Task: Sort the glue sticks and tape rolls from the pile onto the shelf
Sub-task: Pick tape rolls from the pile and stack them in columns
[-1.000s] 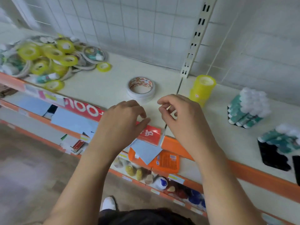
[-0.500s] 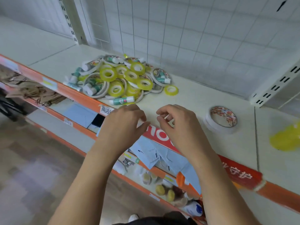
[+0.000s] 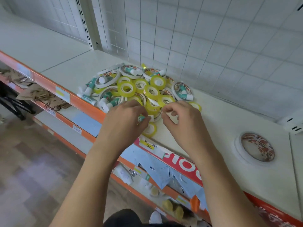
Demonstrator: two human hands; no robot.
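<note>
On the cream shelf, against the wire-grid back panel, lay the pile: translucent yellow tape rolls, thin white tape rolls with red-patterned cores, and teal-labelled, white-capped glue sticks tangled through one another. At its near edge both hands met. The left hand was curled, its fingertips pinching a glue stick, of which only a sliver of teal label showed. The right hand was curled too, thumb and forefinger drawn together at the pile's rim; whether they held anything could not be told, as the knuckles covered that spot. A single yellow roll lay flat just below the two hands, half hidden by the left fingers. Well apart to the right sat a wide white roll, blurred by the lens. Along the shelf front ran an orange rail with price tags too smeared to read. Below it, pale blue paper goods showed partly, cut off by both forearms.
</note>
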